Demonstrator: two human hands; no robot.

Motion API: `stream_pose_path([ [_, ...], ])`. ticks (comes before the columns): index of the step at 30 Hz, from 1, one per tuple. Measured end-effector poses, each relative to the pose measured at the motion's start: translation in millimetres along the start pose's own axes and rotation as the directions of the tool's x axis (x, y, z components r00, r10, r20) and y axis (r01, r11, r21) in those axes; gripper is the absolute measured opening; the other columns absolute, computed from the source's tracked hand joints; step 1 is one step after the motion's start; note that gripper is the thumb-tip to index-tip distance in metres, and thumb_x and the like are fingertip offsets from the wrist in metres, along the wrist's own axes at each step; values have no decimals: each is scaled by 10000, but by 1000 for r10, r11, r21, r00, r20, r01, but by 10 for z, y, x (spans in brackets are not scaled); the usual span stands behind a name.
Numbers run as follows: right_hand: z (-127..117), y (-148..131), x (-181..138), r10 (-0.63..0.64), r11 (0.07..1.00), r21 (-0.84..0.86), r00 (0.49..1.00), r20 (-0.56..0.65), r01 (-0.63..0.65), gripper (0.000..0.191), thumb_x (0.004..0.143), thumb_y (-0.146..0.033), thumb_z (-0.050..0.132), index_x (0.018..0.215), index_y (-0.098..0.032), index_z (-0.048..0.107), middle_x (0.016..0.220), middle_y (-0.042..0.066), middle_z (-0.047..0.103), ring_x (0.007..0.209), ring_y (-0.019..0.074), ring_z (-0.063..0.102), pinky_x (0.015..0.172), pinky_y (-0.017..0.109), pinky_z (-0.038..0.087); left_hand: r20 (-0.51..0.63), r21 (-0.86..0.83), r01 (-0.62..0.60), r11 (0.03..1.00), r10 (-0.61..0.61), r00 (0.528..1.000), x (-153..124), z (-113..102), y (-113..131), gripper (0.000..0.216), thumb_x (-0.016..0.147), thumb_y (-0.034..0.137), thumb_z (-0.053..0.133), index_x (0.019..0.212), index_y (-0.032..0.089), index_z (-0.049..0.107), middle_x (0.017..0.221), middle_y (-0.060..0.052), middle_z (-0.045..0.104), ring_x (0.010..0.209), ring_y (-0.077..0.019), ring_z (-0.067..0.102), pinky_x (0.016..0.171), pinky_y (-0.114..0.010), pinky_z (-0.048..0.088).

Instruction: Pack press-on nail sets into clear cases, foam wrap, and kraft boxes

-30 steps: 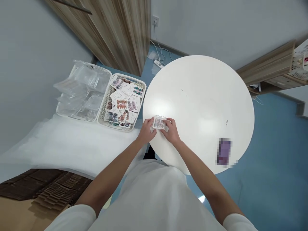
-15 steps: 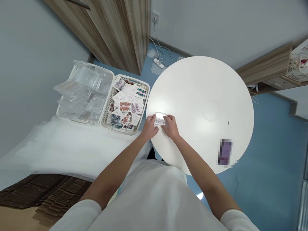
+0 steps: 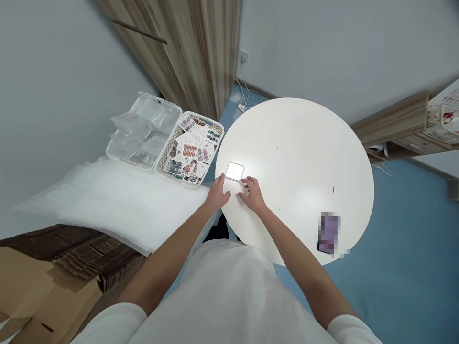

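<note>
A small clear plastic case (image 3: pixel 234 170) lies flat on the round white table (image 3: pixel 304 157), its lid glaring white under the light. My left hand (image 3: pixel 218 192) rests on the table with its fingertips at the case's near left corner. Just to the right, my right hand (image 3: pixel 253 192) lies with its fingers spread, the tips close to the case's near right corner. Neither hand grips the case.
A white basket (image 3: pixel 191 148) of press-on nail cards and a clear bin (image 3: pixel 145 131) of empty plastic cases sit on a white-covered surface at the left. A blurred-out phone (image 3: pixel 329 232) lies near the table's right front edge. Flattened cardboard (image 3: pixel 60 267) is at lower left.
Both hands held the case and pressed it together; now it lies on the table and the hands have drawn back slightly. The camera has tilted.
</note>
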State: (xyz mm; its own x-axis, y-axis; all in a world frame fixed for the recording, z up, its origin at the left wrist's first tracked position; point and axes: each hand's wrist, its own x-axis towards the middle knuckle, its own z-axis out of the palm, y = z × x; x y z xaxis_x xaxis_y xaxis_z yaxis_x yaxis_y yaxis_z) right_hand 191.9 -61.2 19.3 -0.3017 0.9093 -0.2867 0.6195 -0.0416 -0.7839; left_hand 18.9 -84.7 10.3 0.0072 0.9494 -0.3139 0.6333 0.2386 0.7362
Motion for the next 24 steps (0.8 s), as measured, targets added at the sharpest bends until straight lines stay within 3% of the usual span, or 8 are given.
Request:
stream_pose_path([
  [3,-88,30,-256,-55,998,9,997,56,55,408,743,-230,538,1144,-239,461,1172,67,445,813,132,554,786,341,473,-66,4,25,1000,-25,998,-295,86,59,690,750,284,487,1359,124,206,1374,-134,304,1254,-273,301,1017,-422,298],
  [9,-164,51,-733,-153,988,48,970,186,147,274,761,-225,501,1031,-217,541,975,38,589,734,122,558,746,320,468,-187,-70,78,995,-90,978,-953,249,226,591,773,306,477,1317,147,311,1290,-118,436,1171,-233,433,969,-369,363],
  [14,-59,-69,-898,-223,975,71,936,273,211,385,763,-233,485,1147,-243,462,955,27,588,681,109,542,709,310,469,-241,-168,159,973,-197,950,-1476,218,284,595,790,344,475,1330,189,279,1202,-95,526,1080,-206,519,856,-327,445],
  [24,470,-537,-857,-337,933,37,835,436,357,453,745,-251,496,1191,-243,417,967,29,568,676,107,541,700,303,475,-531,-179,342,922,-383,756,-2314,-41,-185,549,763,334,500,1274,191,360,1157,-89,545,977,-208,558,804,-347,461],
])
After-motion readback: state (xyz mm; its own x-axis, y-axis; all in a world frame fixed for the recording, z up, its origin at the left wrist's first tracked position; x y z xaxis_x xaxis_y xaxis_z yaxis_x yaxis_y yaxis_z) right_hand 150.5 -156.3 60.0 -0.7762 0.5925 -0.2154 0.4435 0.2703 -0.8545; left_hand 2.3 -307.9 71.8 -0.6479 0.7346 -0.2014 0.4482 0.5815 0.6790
